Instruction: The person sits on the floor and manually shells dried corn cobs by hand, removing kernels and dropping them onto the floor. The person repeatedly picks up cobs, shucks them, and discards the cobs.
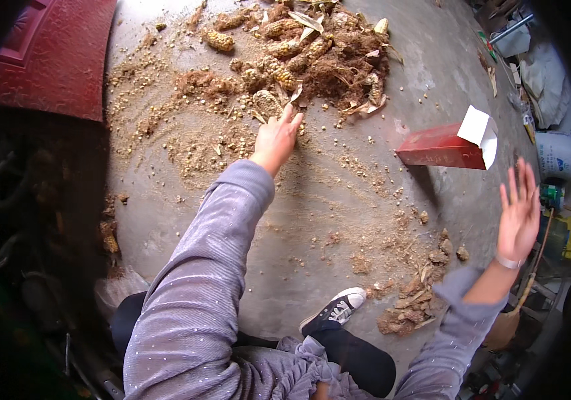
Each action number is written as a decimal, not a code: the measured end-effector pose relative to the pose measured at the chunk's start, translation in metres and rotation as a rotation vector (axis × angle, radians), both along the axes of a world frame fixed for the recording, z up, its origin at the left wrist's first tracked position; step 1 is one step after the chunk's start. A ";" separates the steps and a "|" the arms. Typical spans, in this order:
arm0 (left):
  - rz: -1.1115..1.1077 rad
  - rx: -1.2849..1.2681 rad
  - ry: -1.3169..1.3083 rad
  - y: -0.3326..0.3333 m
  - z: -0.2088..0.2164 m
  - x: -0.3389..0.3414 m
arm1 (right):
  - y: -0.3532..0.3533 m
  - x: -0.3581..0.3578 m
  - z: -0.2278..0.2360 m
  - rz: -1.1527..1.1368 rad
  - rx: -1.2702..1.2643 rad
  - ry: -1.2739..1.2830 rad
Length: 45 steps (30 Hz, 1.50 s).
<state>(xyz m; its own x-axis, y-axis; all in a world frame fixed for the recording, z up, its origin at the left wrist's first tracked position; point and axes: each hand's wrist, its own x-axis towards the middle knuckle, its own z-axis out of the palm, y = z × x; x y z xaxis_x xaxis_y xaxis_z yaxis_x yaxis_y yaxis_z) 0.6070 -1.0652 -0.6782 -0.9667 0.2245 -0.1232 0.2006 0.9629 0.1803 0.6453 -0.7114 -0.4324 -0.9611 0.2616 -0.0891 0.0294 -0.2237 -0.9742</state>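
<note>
Concrete floor (339, 220) – corn cob pile (299, 57), scattered kernels (192, 143), red box (442, 148), husk scraps (415, 300).

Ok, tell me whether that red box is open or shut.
Open: the red box lies on its side on the floor, its white end flap folded outward.

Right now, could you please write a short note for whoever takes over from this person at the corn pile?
Left hand: stretched out to the corn cob at the near edge of the pile of cobs and husks, fingertips at it, no grip to be seen.
Right hand: raised, open, empty, fingers spread.
Red carton: on the concrete floor, flap open, right of the pile.
Done: loose kernels and chaff scattered on the floor.
Left: many cobs in the pile.
</note>
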 end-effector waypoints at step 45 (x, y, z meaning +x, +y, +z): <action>-0.080 1.042 -0.492 0.090 0.183 0.167 | -0.150 0.138 -0.079 0.023 -0.791 -0.511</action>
